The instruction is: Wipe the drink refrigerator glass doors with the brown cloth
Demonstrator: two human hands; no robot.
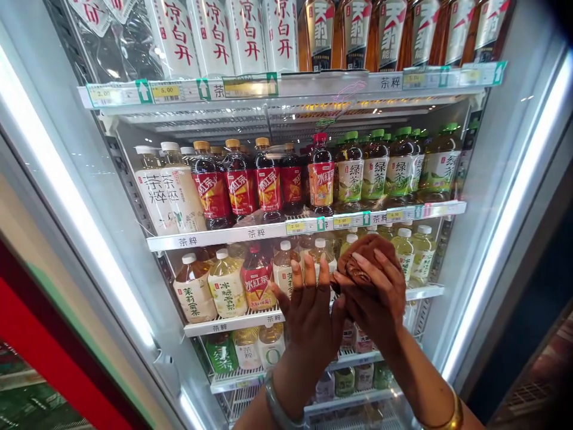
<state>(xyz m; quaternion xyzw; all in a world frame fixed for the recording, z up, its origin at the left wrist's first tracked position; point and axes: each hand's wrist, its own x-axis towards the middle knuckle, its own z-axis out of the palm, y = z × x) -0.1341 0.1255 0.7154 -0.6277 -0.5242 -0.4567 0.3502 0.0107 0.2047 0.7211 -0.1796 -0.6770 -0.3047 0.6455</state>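
Note:
My right hand [387, 298] is wrapped around a crumpled brown cloth [369, 254], fingers curled over it. Just to its left, my left hand [311, 313] has its fingers spread and pointing up, palm away from me, with nothing visible in it. Its thumb side comes close to the right hand; whether they touch I cannot tell. Both hands are raised in front of a lit drinks cooler, before its middle shelves. Behind the left fingers stand white-capped bottles and a red-labelled iced tea bottle [257, 278]. The cloth covers part of the bottles behind it.
Upper shelves hold red-labelled tea bottles [242, 185], green tea bottles [351, 170] and large white-labelled bottles [246, 36]. Price tags line the shelf edge [250, 233]. Bright light strips [89, 227] run down both sides. A red panel [49, 340] stands at the lower left.

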